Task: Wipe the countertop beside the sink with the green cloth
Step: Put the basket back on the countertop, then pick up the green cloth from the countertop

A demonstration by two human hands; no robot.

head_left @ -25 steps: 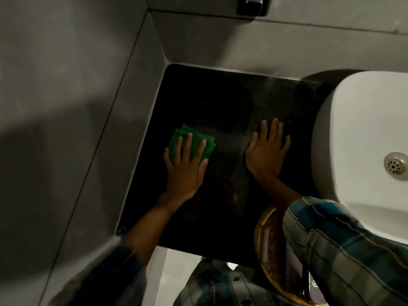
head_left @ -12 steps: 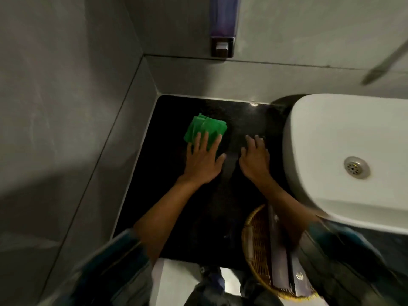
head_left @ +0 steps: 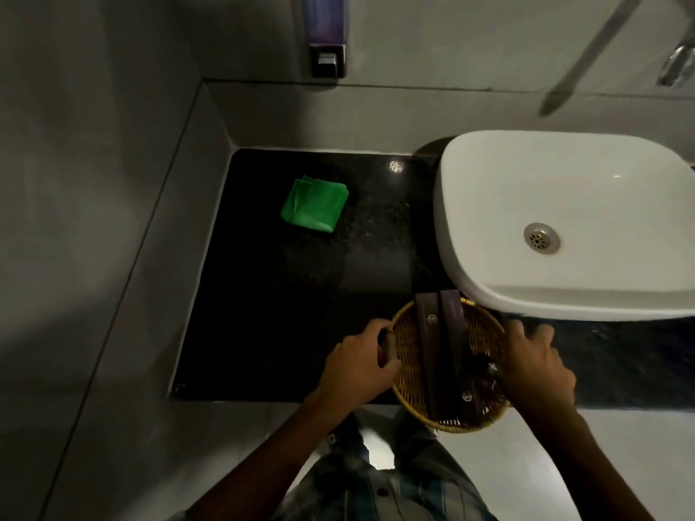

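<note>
The folded green cloth [head_left: 315,204] lies alone on the black countertop [head_left: 286,295], near its back left corner, with no hand on it. A white sink [head_left: 564,220] stands to the right. At the counter's front edge sits a round wicker basket [head_left: 410,355] with two dark flat packets [head_left: 443,355] in it. My left hand [head_left: 357,362] grips the basket's left rim. My right hand [head_left: 534,366] holds its right rim.
Grey tiled walls close the counter at the left and back. A soap dispenser [head_left: 326,50] hangs on the back wall above the counter. A metal tap [head_left: 677,65] sticks out at the upper right. The floor shows below the front edge.
My left hand let go of the green cloth, which stays near the back left corner. Both hands drew back to the front edge and took hold of the wicker basket.
</note>
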